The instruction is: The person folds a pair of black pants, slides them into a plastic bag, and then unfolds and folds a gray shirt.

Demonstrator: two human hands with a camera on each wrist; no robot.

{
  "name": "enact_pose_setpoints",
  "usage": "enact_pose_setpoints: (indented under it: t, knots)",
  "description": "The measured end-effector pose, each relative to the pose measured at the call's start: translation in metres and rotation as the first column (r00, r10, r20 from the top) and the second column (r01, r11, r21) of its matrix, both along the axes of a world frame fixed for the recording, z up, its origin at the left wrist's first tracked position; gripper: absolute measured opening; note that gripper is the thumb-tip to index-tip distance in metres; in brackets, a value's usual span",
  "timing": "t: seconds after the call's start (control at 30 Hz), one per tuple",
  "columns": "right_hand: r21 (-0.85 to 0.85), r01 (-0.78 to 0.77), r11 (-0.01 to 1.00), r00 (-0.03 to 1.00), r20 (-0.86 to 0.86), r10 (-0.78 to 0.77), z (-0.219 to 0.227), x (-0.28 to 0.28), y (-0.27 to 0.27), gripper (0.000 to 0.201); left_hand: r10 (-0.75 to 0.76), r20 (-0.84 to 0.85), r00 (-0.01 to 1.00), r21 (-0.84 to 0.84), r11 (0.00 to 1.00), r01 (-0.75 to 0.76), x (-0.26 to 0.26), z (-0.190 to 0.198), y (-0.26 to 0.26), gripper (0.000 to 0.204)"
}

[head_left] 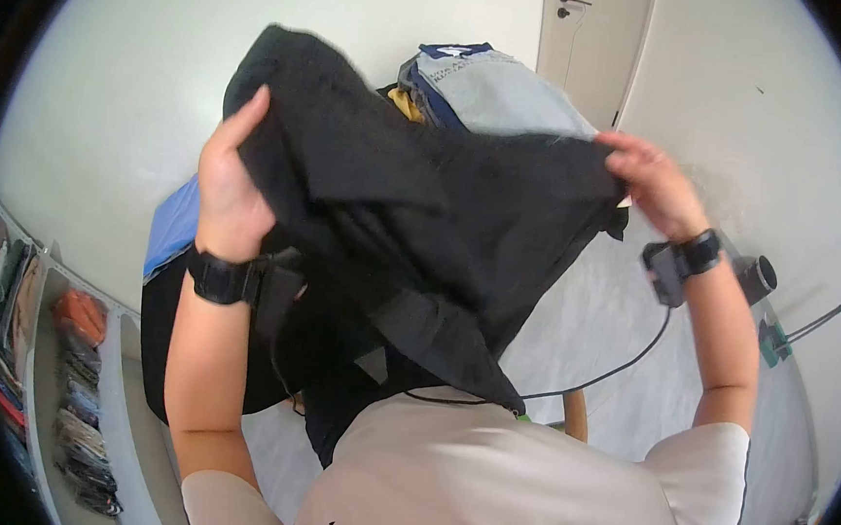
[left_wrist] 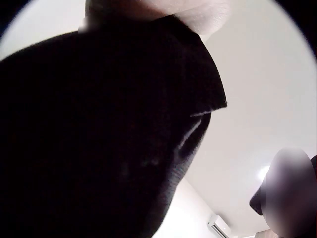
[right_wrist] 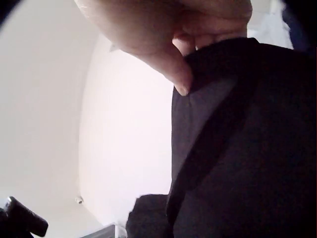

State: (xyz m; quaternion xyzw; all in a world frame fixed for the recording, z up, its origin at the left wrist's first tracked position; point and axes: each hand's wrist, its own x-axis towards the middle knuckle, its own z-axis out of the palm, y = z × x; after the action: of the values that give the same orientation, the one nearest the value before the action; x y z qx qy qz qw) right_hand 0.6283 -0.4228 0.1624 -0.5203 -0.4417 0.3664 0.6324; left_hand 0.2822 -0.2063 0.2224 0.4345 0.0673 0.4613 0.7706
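Observation:
A black garment (head_left: 425, 195) is held up between both hands in the head view, its lower part hanging in folds toward the person's shirt. At its left side the left hand (head_left: 234, 186) holds it, thumb raised on the near face and the fingers hidden behind the cloth. The right hand (head_left: 655, 184) pinches the garment's upper right corner. In the right wrist view the thumb of the right hand (right_wrist: 183, 44) lies on the near face of the dark cloth (right_wrist: 247, 139), fingers behind. Dark cloth (left_wrist: 99, 134) fills much of the left wrist view, below part of the left hand (left_wrist: 163, 7).
Behind the garment lies a pile of folded clothes, grey one (head_left: 501, 88) on top. Blue cloth (head_left: 174, 224) lies at the left. Shelves (head_left: 125, 378) with clothes stand at the lower left. A black cable (head_left: 618, 366) hangs from the right wrist. A door (head_left: 602, 41) is at the back.

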Motion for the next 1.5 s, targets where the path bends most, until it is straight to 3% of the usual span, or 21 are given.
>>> enact_pose_setpoints:
  t: [0.1,0.17,0.2,0.23,0.33,0.37,0.43,0.47,0.53,0.6,0.7,0.83,0.9,1.0,1.13,1.23,1.3,1.33,1.37,1.43,1.5]
  knots:
    - [0.344,0.266,0.901,0.951,0.062,-0.304,0.046,0.048,-0.033,0.036,-0.046,0.028,0.999,0.096,0.994,0.043,0.021,0.019,0.018,0.032]
    - [0.502,0.371,0.782,0.909,-0.024,-0.416,0.075,0.05,-0.066,0.038,-0.017,-0.068,0.998,0.314,0.949,0.038,0.037,0.027,0.022,0.031]
    - [0.513,0.386,0.767,0.895,-0.008,-0.445,0.085,0.051,-0.082,0.039,0.007,-0.177,0.984,0.396,0.916,0.065,0.046,0.033,0.017,0.046]
    - [0.522,0.388,0.759,0.888,0.011,-0.461,0.088,0.051,-0.095,0.039,-0.01,-0.156,0.988,0.398,0.914,0.072,0.055,0.031,0.016,0.046]
    - [0.439,0.436,0.786,0.845,0.101,-0.525,0.089,0.049,-0.129,0.037,0.205,-0.283,0.937,0.775,0.625,0.097,0.088,0.024,0.006,0.085]
    - [0.403,0.488,0.774,0.818,0.098,-0.567,0.087,0.044,-0.137,0.034,0.263,-0.272,0.926,0.823,0.563,0.082,0.103,0.017,0.006,0.083]
    - [0.359,0.499,0.789,0.809,0.133,-0.572,0.077,0.046,-0.155,0.032,0.111,-0.417,0.902,0.711,0.658,0.248,0.12,0.018,-0.013,0.074]
    - [0.304,0.532,0.79,0.798,0.131,-0.588,0.073,0.044,-0.162,0.033,0.099,-0.417,0.903,0.713,0.652,0.258,0.132,0.015,-0.016,0.074]
    - [0.208,0.541,0.815,0.822,0.072,-0.564,0.066,0.03,-0.173,0.035,-0.138,-0.389,0.911,0.577,0.734,0.358,0.157,0.002,-0.018,0.063]
    - [0.034,0.472,0.881,0.882,-0.032,-0.471,0.053,0.024,-0.185,0.045,-0.24,-0.411,0.879,0.532,0.72,0.446,0.172,-0.006,-0.017,0.059]
    - [-0.112,0.468,0.877,0.867,-0.136,-0.48,0.029,-0.001,-0.21,0.053,-0.386,-0.419,0.822,0.456,0.693,0.558,0.183,-0.009,-0.039,0.041]
    - [-0.215,0.375,0.901,0.863,-0.274,-0.425,-0.029,-0.002,-0.24,0.057,-0.24,-0.612,0.754,0.531,0.581,0.617,0.207,-0.024,-0.053,0.032]
    - [-0.222,0.442,0.869,0.825,-0.279,-0.491,-0.049,-0.002,-0.248,0.054,-0.196,-0.631,0.751,0.498,0.64,0.585,0.216,-0.023,-0.06,0.03]
    - [-0.176,0.513,0.84,0.722,-0.44,-0.533,-0.059,-0.007,-0.245,0.053,-0.262,-0.6,0.756,0.478,0.64,0.602,0.226,-0.019,-0.063,0.029]
    - [-0.098,0.498,0.861,0.721,-0.505,-0.474,-0.059,-0.006,-0.24,0.039,-0.284,-0.571,0.77,0.482,0.644,0.594,0.238,-0.023,-0.062,0.029]
    - [-0.141,0.534,0.834,0.727,-0.427,-0.537,-0.047,-0.001,-0.239,0.03,-0.219,-0.572,0.79,0.546,0.617,0.566,0.233,-0.015,-0.058,0.031]
    - [-0.102,0.639,0.763,0.756,-0.101,-0.647,-0.043,0.019,-0.241,0.04,-0.15,-0.572,0.806,0.606,0.585,0.539,0.237,-0.006,-0.059,0.033]
    - [-0.032,0.699,0.714,0.713,-0.048,-0.7,-0.035,0.028,-0.242,0.035,-0.073,-0.531,0.844,0.679,0.56,0.475,0.244,0.0,-0.061,0.034]
    - [0.066,0.734,0.676,0.678,-0.005,-0.735,-0.025,0.032,-0.238,0.035,0.001,-0.482,0.876,0.745,0.527,0.409,0.251,0.005,-0.061,0.035]
    - [0.079,0.799,0.596,0.596,0.024,-0.803,-0.011,0.047,-0.235,0.035,-0.008,-0.431,0.902,0.753,0.548,0.365,0.27,0.004,-0.06,0.034]
    - [0.056,0.819,0.571,0.573,-0.015,-0.819,-0.006,0.058,-0.224,0.035,0.099,-0.317,0.943,0.78,0.593,0.2,0.284,-0.006,-0.071,0.031]
